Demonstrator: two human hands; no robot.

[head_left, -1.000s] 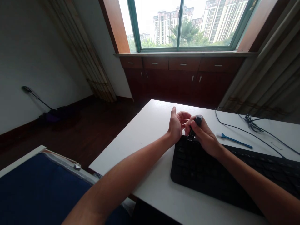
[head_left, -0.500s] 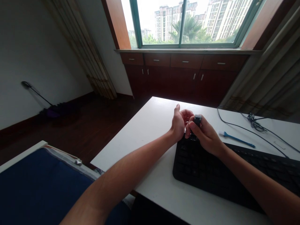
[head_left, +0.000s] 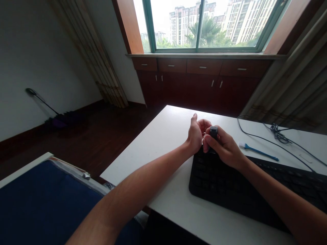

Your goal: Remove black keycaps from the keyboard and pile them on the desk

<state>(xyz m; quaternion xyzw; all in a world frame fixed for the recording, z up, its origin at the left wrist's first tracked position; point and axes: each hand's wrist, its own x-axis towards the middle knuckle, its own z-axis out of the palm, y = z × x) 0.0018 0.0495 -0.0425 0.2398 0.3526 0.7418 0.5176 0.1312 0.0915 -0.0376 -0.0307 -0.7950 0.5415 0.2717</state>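
Note:
My right hand [head_left: 224,144] grips a small black block-like object [head_left: 214,132] with a grey, dotted end, between thumb and fingers. Its exact kind I cannot make out. Close against it on the left is my left hand [head_left: 197,132], cupped, with the thumb raised apart and the fingers loosely curved. The right hand's fingertips partly cover the left palm, and nothing shows in it. Both hands are over the far left corner of a black keyboard [head_left: 217,190], which the right forearm crosses.
A blue brush [head_left: 262,152] with pale bristles lies behind the keyboard on the white table [head_left: 143,160]. Nearby are a black cable [head_left: 277,134] and a thin bent metal piece [head_left: 306,158]. A blue padded seat [head_left: 48,200] is at the lower left.
The right hand has tilted slightly, shifting the black object's dotted end a little left and down. My left hand stays nearly in place.

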